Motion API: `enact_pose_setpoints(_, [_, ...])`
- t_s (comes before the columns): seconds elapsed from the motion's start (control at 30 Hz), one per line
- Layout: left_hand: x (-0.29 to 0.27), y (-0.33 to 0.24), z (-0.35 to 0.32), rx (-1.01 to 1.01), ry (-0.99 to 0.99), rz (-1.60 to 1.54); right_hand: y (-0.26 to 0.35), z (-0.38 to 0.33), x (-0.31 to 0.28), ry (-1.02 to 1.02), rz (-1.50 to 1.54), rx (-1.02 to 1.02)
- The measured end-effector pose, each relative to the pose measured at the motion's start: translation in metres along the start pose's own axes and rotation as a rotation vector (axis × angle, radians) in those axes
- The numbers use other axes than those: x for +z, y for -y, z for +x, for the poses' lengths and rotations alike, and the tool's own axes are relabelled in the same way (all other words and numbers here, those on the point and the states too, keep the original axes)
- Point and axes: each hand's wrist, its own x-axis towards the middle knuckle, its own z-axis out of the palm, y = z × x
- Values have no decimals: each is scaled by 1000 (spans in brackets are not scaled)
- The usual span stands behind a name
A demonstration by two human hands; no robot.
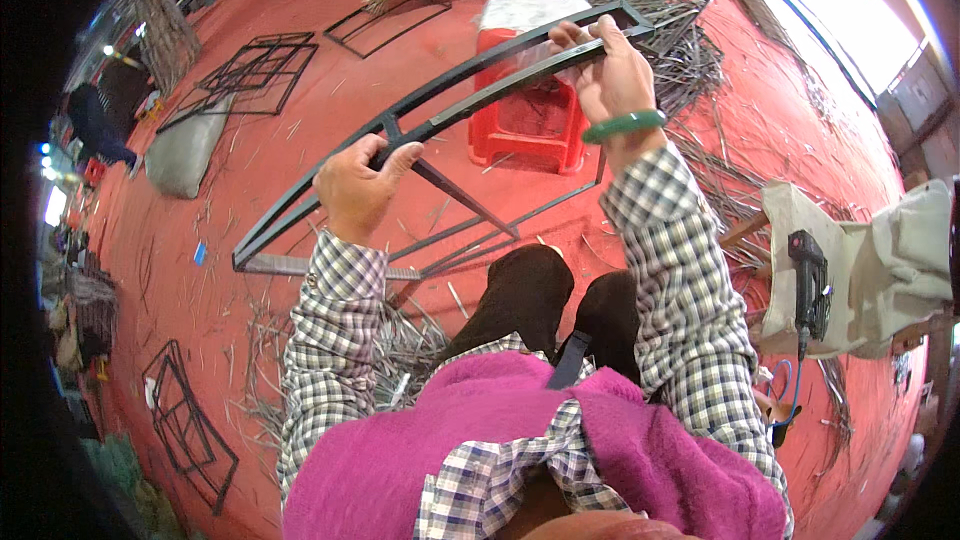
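A dark metal frame [466,97] of thin bars is held up in front of me, tilted, its long double rails running from lower left to upper right. My left hand [360,185] is closed around the near rail, beside a short crossbar. Up by the far right end, my right hand [611,75] has its fingers curled over the frame's rail; a green bangle [624,126] is on that wrist. A pale, shiny strip seems to lie along the rail near the right fingers, though I cannot make it out clearly. The frame's lower bars reach down toward my knees.
Behind the frame stands a red plastic stool [530,130] with a white bundle [530,10] on it. Grey strips [690,60] lie heaped at the far right. A cloth-covered seat [860,270] at right carries a black power tool [808,285]. More frames [260,70] lie at left.
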Motion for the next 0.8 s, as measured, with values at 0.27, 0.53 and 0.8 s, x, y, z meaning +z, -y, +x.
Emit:
enact_pose_setpoints(0.27, [35,30,31,-41,-128,-235,6,52,58,297,-122,-195])
enact_pose_setpoints(0.53, [116,74,21,-102,181,-596,-13,24,64,277,-507,-265])
enact_pose_setpoints(0.8, [118,28,22,-12,302,-332,18,41,26,236,-378,-272])
